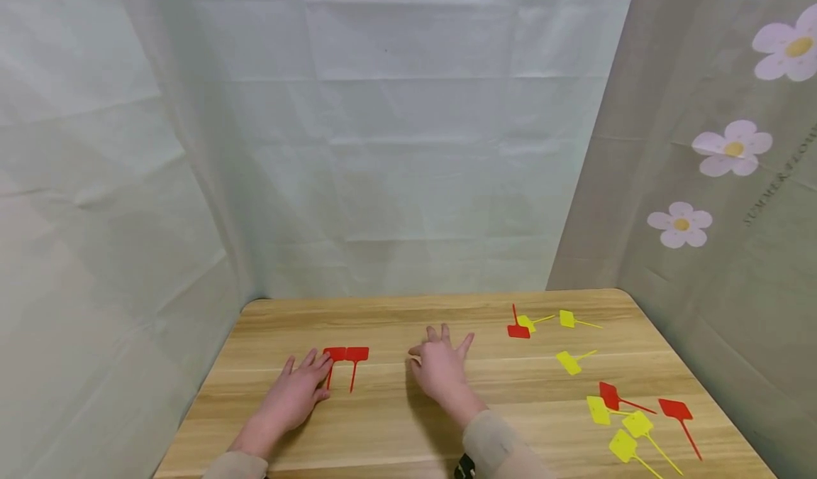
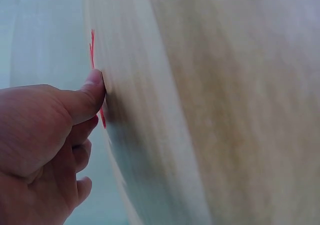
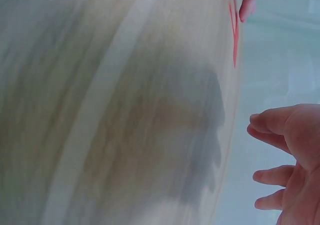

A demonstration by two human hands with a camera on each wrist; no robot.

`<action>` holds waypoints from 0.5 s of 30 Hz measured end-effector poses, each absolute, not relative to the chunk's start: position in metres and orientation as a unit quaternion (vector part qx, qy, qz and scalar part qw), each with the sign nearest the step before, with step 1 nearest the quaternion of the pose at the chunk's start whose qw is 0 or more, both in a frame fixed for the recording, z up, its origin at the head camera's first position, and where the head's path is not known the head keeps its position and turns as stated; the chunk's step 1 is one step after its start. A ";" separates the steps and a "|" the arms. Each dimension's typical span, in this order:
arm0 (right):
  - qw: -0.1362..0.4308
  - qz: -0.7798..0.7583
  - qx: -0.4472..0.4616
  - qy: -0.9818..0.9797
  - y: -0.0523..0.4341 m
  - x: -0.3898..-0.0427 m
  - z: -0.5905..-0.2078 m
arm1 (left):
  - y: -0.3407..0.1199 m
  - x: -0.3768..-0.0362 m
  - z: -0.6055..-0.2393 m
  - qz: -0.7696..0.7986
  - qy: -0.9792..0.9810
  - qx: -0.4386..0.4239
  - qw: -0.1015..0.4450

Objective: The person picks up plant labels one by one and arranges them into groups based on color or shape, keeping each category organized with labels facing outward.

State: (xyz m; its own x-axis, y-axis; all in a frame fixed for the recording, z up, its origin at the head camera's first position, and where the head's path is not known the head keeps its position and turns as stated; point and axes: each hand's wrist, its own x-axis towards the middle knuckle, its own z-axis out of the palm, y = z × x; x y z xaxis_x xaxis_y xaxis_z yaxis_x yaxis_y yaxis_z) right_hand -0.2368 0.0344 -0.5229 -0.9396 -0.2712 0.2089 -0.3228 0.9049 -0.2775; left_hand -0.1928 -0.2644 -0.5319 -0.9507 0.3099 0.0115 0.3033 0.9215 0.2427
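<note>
Two red flag-shaped tags point(image 1: 356, 355) lie side by side on the wooden table point(image 1: 396, 422), left of centre. My left hand point(image 1: 313, 369) lies flat on the table, and its straight fingertips touch the left red tag point(image 1: 335, 354). In the left wrist view the thumb point(image 2: 92, 92) presses the wood beside a red tag's edge point(image 2: 92, 49). My right hand point(image 1: 443, 344) hovers just right of the pair with its fingers spread and holds nothing. The right wrist view shows its fingers point(image 3: 272, 127) relaxed above the table, with the red tags point(image 3: 234, 32) farther off.
Several more tags lie scattered on the table's right side: yellow ones point(image 1: 568, 362) and red ones point(image 1: 675, 409) near the right edge, and a red one point(image 1: 518, 331) toward the back. Pale cloth walls point(image 1: 408, 145) enclose the table on three sides.
</note>
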 end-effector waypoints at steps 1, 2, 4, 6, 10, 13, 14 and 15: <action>0.085 0.157 0.155 -0.972 0.037 -0.238 -0.523 | -0.264 -0.193 -0.532 0.120 0.980 0.159 0.011; 0.088 0.157 0.157 -0.971 0.040 -0.239 -0.523 | -0.264 -0.193 -0.532 0.118 0.980 0.161 0.010; 0.098 0.155 0.162 -0.970 0.048 -0.241 -0.522 | -0.262 -0.193 -0.533 0.117 0.979 0.166 0.006; 0.106 0.149 0.164 -0.969 0.060 -0.242 -0.521 | -0.261 -0.193 -0.534 0.120 0.978 0.173 0.000; 0.109 0.140 0.160 -0.971 0.089 -0.247 -0.517 | -0.254 -0.195 -0.534 0.130 0.975 0.181 -0.010; 0.104 0.134 0.153 -0.974 0.113 -0.256 -0.513 | -0.246 -0.199 -0.531 0.134 0.973 0.188 -0.011; 0.103 0.133 0.150 -0.974 0.121 -0.259 -0.512 | -0.243 -0.201 -0.530 0.135 0.972 0.191 -0.010; 0.101 0.130 0.148 -0.975 0.129 -0.263 -0.511 | -0.240 -0.203 -0.530 0.135 0.972 0.193 -0.008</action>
State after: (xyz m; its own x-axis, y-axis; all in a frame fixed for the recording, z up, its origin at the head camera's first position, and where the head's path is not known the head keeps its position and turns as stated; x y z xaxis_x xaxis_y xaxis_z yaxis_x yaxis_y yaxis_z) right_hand -0.2626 0.1285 -0.5113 -0.9360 -0.2619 0.2350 -0.3142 0.9227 -0.2232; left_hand -0.2034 -0.2403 -0.5298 -0.9251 0.3735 0.0682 0.3780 0.8890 0.2586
